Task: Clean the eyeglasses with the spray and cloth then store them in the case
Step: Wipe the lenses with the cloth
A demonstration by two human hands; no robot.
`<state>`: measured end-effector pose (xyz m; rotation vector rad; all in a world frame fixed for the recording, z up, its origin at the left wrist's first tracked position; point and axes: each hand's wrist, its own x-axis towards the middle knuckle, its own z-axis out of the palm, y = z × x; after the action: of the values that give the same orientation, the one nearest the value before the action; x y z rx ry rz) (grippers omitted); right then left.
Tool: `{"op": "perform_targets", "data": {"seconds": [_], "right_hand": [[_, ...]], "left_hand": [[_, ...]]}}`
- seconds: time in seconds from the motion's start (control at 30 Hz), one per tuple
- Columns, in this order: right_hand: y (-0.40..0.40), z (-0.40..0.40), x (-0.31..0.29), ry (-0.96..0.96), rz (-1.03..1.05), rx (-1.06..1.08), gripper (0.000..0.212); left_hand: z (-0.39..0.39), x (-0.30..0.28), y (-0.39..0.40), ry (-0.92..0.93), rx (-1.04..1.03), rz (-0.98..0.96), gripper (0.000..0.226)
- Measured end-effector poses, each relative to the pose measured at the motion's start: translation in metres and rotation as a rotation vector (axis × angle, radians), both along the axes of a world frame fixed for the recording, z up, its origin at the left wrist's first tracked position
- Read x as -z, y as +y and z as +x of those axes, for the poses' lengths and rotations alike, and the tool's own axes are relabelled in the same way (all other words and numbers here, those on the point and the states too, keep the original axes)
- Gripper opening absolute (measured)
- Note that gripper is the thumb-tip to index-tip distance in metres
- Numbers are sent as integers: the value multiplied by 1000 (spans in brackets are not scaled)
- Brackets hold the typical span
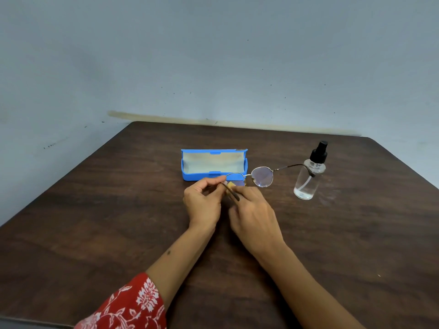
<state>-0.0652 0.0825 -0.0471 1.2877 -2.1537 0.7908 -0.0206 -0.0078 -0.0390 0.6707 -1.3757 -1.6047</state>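
Round wire-rimmed eyeglasses [262, 176] hang just above the table in front of me, arms spread open. My left hand [203, 203] pinches the frame at the left lens, near its hinge. My right hand [253, 214] presses a small yellow cloth [231, 185] against the left lens, which it mostly hides. The right lens is bare, and its arm reaches across the clear spray bottle [308, 175] with the black nozzle, which stands upright at the right. A blue glasses case [190, 173] lies open just behind my hands, its pale lining showing and nothing inside.
The dark wooden table [95, 222] fills the view, its far edge against a pale blue-grey wall [213, 55]. A red floral sleeve [126, 307] covers my left upper arm at the near edge.
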Motion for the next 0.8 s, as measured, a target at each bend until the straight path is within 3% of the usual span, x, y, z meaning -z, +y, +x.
{"op": "perform_targets", "data": {"seconds": [0.13,0.3,0.43,0.57,0.8], "right_hand": [[-2,-6,-3,27,-45,92,36],[-3,1,4,16,-52,5,41],[-3,-6,2,36,-91,97,28],[-4,0,7,21,-87,25,41],[-1,-2,4,21,-79,90,32]], "left_hand": [[1,-1,2,-15,22,-66,26],[-1,2,-1,-24,43,-38,27],[-1,1,0,-21,67,-59,23],[-1,0,2,-2,77,-45,23],[-2,0,1,11,85,-37,22]]}}
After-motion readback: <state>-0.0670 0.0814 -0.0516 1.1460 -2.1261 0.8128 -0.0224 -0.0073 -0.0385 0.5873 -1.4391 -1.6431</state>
